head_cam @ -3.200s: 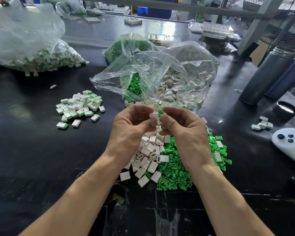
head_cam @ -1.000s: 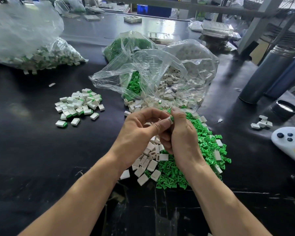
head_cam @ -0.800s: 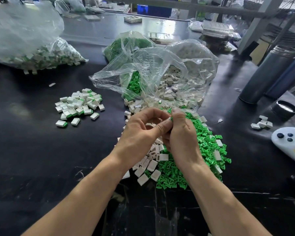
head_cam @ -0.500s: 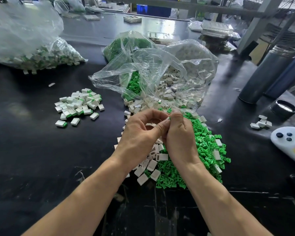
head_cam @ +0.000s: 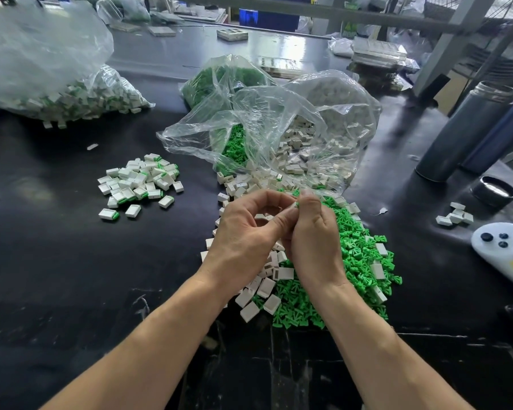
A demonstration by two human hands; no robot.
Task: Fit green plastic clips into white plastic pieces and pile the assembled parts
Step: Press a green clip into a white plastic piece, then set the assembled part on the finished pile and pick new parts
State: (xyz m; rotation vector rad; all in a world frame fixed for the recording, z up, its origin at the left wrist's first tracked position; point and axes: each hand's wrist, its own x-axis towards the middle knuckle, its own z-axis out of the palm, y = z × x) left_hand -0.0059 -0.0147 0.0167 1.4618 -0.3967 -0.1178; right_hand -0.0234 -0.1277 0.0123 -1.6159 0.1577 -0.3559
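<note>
My left hand [head_cam: 246, 232] and my right hand [head_cam: 314, 241] meet fingertip to fingertip above the table's middle. Between them they pinch a small white piece with a green clip [head_cam: 295, 204], mostly hidden by the fingers. Under the hands lies a heap of loose white pieces [head_cam: 267, 285] beside a heap of green clips [head_cam: 359, 261]. To the left sits the pile of assembled white-and-green parts [head_cam: 139, 183].
An open clear bag [head_cam: 279, 137] of white pieces and green clips lies just behind the hands. A large bag of assembled parts [head_cam: 80, 99] is at far left. Grey bottles [head_cam: 468, 128], a black lid [head_cam: 494, 191], a few white pieces [head_cam: 455, 217] and a white controller [head_cam: 504, 247] stand at the right.
Both hands have stayed together over the heaps, working the same small piece. They drifted slightly away from me and the fingertips shifted a little; the piles have not changed.
</note>
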